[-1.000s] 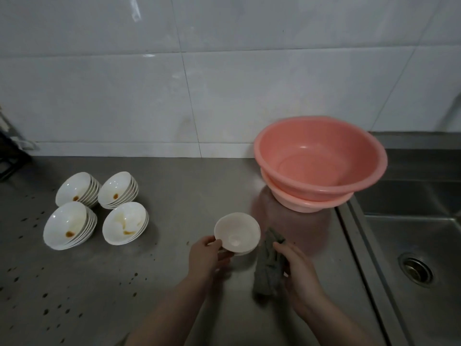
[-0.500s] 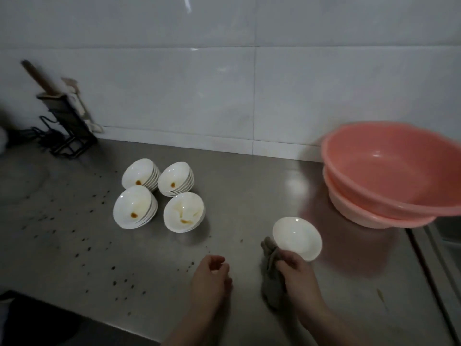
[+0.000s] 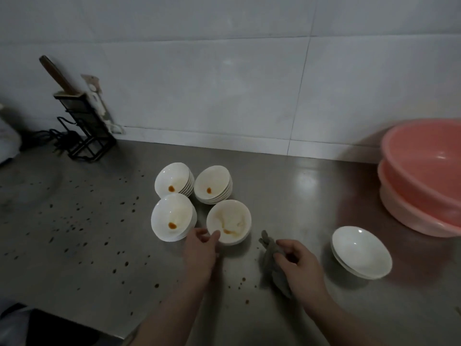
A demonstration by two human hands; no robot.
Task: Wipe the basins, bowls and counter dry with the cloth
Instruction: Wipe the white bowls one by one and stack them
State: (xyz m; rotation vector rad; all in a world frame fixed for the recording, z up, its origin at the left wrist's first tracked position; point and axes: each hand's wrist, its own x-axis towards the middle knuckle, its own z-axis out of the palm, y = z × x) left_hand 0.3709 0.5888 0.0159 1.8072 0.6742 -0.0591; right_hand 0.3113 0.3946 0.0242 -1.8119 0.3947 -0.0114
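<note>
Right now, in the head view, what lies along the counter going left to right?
Knife rack → four stacks of stained bowls → left hand at the nearest stack's rim → cloth held by the right hand → clean bowls → pink basins.
</note>
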